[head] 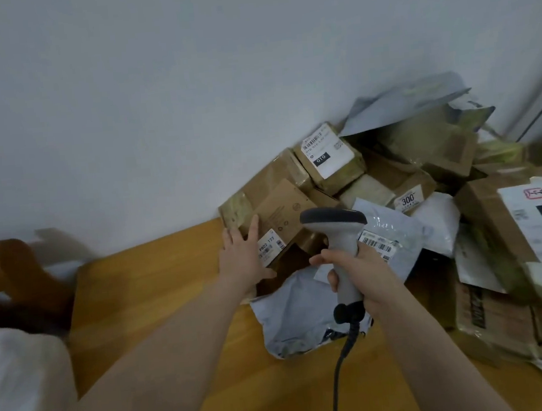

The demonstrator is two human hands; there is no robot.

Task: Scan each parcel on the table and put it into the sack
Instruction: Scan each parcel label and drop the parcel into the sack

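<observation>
Head view: right hand (357, 273) grips grey handheld barcode scanner (341, 232); left hand (243, 257) flat, fingers straight, on brown cardboard parcel (273, 211) in heap on wooden table (145, 282). Scanning step under way, by look. Next: aim at white label (270, 245). Sack not clearly seen.

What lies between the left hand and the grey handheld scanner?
Head view: a brown cardboard parcel with a white barcode label lies between the left hand, which rests on it, and the grey handheld scanner.
</observation>
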